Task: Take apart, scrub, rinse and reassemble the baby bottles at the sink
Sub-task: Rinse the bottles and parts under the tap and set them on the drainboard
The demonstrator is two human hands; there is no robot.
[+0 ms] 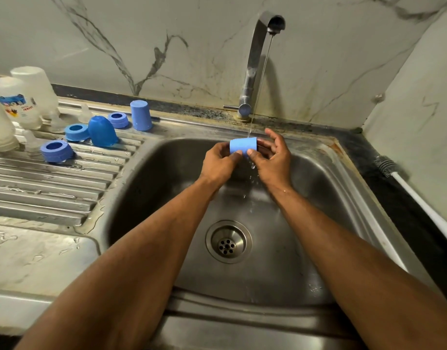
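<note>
Fingers (238, 155) of both hands hold blue cap (243, 146) under water.

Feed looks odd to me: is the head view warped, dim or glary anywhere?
Head view: wide-angle bend curves the sink rim and drainboard ridges; dim light, basin shadowed; soft glare on the tap; blue cap and both hands stay sharp.

Dim, even light; faint glare on the wet sink (326, 173); wide-angle bending at edges.
</note>
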